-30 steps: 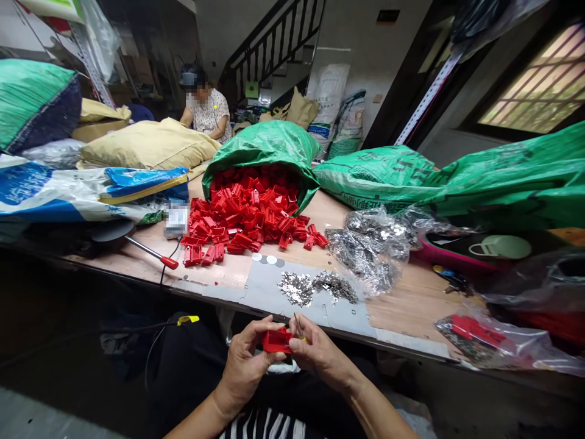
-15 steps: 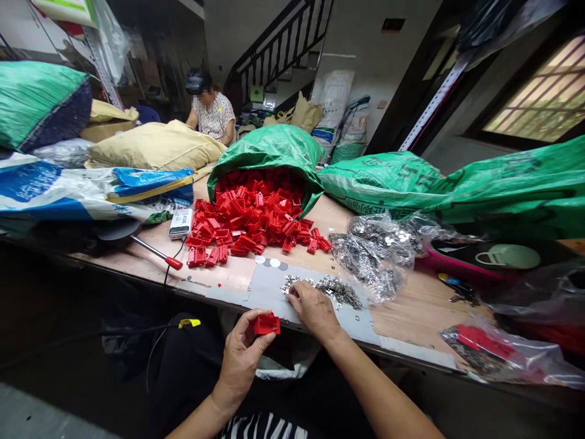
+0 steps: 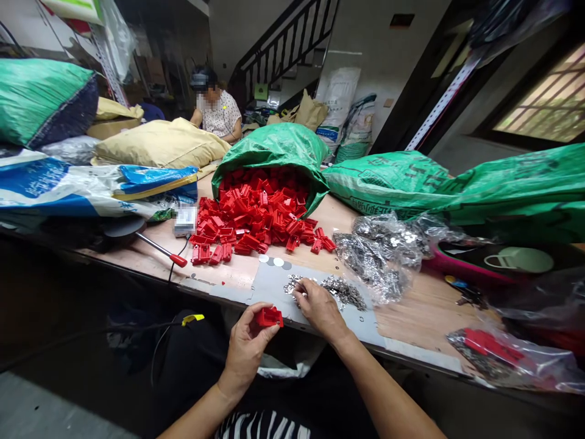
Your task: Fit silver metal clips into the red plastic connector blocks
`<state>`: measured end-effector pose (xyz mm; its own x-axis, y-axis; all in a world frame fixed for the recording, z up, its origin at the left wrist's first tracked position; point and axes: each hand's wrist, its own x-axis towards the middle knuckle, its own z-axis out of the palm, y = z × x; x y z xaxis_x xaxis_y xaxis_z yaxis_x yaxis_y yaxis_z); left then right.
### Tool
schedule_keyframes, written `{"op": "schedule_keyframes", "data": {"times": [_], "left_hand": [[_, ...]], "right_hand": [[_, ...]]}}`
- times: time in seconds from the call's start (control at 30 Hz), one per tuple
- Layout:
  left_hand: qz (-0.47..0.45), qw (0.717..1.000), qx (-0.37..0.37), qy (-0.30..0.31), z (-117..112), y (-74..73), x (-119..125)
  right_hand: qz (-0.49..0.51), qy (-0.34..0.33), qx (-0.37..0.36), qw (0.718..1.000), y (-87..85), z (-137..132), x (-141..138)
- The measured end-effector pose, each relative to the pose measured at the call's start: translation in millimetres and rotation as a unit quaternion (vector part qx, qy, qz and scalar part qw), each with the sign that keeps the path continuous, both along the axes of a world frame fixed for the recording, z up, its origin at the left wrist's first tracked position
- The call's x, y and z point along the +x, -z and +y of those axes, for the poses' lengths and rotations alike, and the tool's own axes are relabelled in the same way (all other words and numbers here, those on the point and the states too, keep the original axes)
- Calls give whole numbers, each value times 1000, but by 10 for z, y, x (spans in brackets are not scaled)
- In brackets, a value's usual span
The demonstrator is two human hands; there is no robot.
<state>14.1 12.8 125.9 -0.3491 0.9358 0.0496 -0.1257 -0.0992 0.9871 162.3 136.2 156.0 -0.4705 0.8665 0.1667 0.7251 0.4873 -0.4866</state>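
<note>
Between the thumb and fingers of my left hand point(image 3: 247, 344) is a small red plastic housing point(image 3: 269, 317), held just off the table's front edge with its hollow side showing. My right hand point(image 3: 320, 308) is over the grey mat point(image 3: 274, 286), its fingertips pinched together at the small metal pieces point(image 3: 292, 283). Whatever sits in that pinch is too small to make out. A darker heap of metal parts point(image 3: 345, 291) lies just beyond the right hand. Many more red housings point(image 3: 260, 213) spill from a green sack point(image 3: 274, 146) behind the mat.
Clear bags of metal parts point(image 3: 375, 262) lie right of the mat. A lever with a red grip point(image 3: 178, 260) juts out at left. Farther right are pliers point(image 3: 466, 292) and a pink-rimmed container point(image 3: 457, 262). Another person point(image 3: 219, 113) sits across the table.
The view has shifted slightly. My left hand has tilted the red housing a little, while my right hand stays pinched at the metal pieces.
</note>
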Motion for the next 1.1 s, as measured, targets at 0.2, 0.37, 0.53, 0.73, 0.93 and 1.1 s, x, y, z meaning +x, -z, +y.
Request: {"op": "schedule_keyframes", "data": {"times": [0.2, 0.37, 0.53, 0.73, 0.93, 1.1], "left_hand": [[68, 997, 18, -12, 40, 22, -9], [158, 985, 71, -24, 40, -6, -2], [235, 963, 135, -6, 17, -48, 7], [159, 984, 77, 11, -5, -74, 32], [105, 993, 39, 23, -42, -129, 62], [82, 995, 45, 34, -29, -139, 74]], "right_hand": [[213, -22, -164, 963, 29, -209, -4], [276, -39, -193, 941, 97, -423, -67], [276, -53, -205, 937, 141, -456, -75], [361, -78, -315, 874, 75, -433, -24], [371, -62, -415, 829, -28, -464, 60], [361, -91, -425, 825, -28, -505, 99]]}}
